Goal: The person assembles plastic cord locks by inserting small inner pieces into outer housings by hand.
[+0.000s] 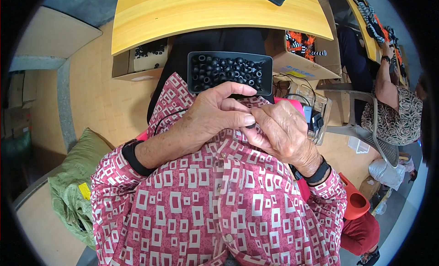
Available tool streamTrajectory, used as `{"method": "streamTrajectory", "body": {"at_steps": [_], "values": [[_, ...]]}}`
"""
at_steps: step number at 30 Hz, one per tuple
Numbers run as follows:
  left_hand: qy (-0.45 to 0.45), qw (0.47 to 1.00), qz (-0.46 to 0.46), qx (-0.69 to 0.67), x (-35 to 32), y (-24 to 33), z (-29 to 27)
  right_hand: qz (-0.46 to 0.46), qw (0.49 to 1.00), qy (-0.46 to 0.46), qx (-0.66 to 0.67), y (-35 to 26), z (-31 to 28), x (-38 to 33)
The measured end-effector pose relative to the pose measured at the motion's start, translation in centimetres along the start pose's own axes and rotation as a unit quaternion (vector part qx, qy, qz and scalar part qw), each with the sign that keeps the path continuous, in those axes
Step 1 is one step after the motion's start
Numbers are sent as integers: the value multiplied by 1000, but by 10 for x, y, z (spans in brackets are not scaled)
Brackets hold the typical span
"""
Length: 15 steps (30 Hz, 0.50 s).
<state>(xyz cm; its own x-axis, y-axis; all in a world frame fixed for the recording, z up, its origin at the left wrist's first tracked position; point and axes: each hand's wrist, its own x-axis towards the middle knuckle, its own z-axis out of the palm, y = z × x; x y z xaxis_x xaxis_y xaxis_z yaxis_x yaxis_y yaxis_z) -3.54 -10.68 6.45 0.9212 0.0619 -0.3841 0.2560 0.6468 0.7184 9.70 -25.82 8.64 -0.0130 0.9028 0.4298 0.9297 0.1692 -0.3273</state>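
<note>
My left hand (212,110) and my right hand (283,129) meet in front of my chest, fingertips pinched together. Between them shows a bit of a small black piece (250,125), mostly covered by the fingers, so its shape cannot be made out. Just beyond the hands, a dark grey rectangular tray (190,74) rests on my lap. Many small round black pieces with holes (224,69) lie in it. My left index finger stretches out near the tray's close edge.
A yellow wooden table (219,12) stands ahead. Below it are a cardboard box (137,67) with black pieces and another box (306,67) with orange and striped items. A green sack (77,188) lies at left. A person (395,106) sits at the right.
</note>
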Motion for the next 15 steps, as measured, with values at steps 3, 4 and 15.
{"method": "streamTrajectory", "body": {"at_steps": [3, 4, 15], "values": [[2, 1000, -4, -8, 2, -3, -5, 21, 999, 8, 24, -1, 5, -2], [2, 1000, -5, -8, 2, -4, -6, 22, 999, 8, 25, -1, 6, -1], [16, 996, -16, -81, 1, -5, -5, 55, 996, 20, 69, 5, 10, -2]]}}
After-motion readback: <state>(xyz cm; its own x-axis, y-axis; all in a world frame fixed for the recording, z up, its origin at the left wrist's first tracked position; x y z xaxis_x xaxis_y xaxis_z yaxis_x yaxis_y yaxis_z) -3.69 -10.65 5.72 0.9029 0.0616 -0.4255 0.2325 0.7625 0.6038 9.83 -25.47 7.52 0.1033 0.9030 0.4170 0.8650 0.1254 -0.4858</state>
